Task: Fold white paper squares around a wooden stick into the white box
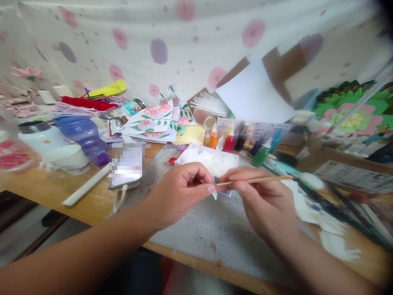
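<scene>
My left hand (181, 190) is closed in a pinch on a small, thin white piece (215, 195) that looks like paper or tissue. My right hand (270, 205) grips a thin wooden stick (267, 179) between thumb and fingers. The stick's left tip reaches to the white piece, close to my left fingertips; whether they touch is too blurred to tell. Just behind both hands stands a shallow white box (235, 157) filled with white crumpled-looking pieces (205, 157). Beneath them lies a grey, paint-stained mat (190, 233).
Small paint bottles, among them orange (213, 137), red (229, 141) and green (261, 153), stand behind the box. A phone (127, 164) with a cable lies left, near a white stick (86, 184). Cut white strips (337, 243) and a cardboard box (344, 174) are at right.
</scene>
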A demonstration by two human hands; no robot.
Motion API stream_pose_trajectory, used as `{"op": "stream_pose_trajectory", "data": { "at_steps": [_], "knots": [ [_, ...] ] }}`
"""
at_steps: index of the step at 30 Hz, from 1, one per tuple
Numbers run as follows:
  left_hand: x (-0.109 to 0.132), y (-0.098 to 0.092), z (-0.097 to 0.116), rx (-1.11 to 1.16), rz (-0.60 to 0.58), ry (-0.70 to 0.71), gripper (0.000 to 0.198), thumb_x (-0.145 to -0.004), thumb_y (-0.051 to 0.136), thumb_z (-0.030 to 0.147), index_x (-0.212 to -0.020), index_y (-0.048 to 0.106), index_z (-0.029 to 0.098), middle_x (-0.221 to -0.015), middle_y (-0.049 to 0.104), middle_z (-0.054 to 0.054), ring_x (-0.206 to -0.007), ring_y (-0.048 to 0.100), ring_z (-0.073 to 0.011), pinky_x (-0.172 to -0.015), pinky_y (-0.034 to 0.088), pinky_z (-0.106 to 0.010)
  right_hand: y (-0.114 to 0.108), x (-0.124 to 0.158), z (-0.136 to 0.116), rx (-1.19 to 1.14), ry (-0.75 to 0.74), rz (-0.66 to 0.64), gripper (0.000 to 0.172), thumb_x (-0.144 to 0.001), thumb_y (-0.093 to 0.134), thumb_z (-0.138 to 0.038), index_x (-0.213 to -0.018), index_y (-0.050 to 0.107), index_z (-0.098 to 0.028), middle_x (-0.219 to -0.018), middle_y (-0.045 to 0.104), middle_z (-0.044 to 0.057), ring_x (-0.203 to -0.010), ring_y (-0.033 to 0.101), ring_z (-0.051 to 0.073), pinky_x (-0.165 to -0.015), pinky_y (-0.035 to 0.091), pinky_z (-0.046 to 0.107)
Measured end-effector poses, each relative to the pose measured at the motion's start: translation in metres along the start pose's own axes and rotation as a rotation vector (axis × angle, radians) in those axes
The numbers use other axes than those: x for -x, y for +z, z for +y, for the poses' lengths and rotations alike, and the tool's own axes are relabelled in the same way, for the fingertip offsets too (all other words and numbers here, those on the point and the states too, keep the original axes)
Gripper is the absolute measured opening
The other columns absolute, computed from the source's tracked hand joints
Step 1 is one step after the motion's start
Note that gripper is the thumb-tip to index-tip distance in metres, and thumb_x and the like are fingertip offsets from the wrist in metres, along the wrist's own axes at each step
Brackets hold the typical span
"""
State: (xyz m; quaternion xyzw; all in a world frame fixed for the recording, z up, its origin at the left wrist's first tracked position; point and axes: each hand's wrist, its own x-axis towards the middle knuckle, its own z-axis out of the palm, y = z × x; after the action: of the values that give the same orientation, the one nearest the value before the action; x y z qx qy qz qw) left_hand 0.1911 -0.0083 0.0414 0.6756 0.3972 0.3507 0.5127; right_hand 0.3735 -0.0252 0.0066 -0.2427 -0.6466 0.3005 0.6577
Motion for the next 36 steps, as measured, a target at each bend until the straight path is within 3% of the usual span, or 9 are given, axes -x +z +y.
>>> {"op": "stream_pose_trajectory", "data": {
  "at_steps": [7,17,28,36],
  "knots": [
    [0.000,0.000,-0.001,0.001,-0.014,-0.001,0.011,-0.080,0.063,0.022,-0.072,0.058,0.017,-0.064,0.054,0.004,-0.058,0.041,-0.0093,-0.054,0.029,-0.023,-0.001,-0.002,-0.004,0.086,-0.022,-0.016,0.021,-0.087,0.066,-0.011,-0.095,0.075,-0.028,-0.088,0.076,0.001,-0.088,0.071,0.018,-0.079,0.059,0.034],
    [0.001,0.001,0.002,-0.034,-0.021,0.014,0.009,-0.078,0.063,0.020,-0.071,0.059,0.016,-0.065,0.055,0.004,-0.058,0.044,-0.0088,-0.054,0.032,-0.022,0.000,-0.007,-0.011,0.225,-0.071,-0.041,0.018,-0.084,0.066,-0.008,-0.087,0.074,-0.024,-0.082,0.076,0.002,-0.083,0.072,0.018,-0.074,0.059,0.033],
    [0.000,0.000,0.001,-0.063,0.008,0.005,0.018,-0.080,0.067,0.032,-0.071,0.059,0.018,-0.061,0.053,0.005,-0.055,0.042,-0.0093,-0.052,0.032,-0.022,-0.001,-0.006,-0.010,0.297,-0.121,-0.120,0.020,-0.084,0.067,-0.007,-0.092,0.073,-0.024,-0.086,0.076,0.003,-0.083,0.072,0.019,-0.074,0.060,0.033],
    [-0.003,-0.004,-0.004,-0.133,0.040,-0.025,0.013,-0.081,0.060,0.023,-0.070,0.057,0.018,-0.063,0.052,0.005,-0.060,0.043,-0.0105,-0.056,0.031,-0.024,-0.003,-0.008,-0.008,0.350,-0.128,-0.094,0.017,-0.084,0.067,-0.009,-0.087,0.074,-0.023,-0.082,0.077,0.003,-0.080,0.072,0.019,-0.072,0.060,0.034]
  ]
}}
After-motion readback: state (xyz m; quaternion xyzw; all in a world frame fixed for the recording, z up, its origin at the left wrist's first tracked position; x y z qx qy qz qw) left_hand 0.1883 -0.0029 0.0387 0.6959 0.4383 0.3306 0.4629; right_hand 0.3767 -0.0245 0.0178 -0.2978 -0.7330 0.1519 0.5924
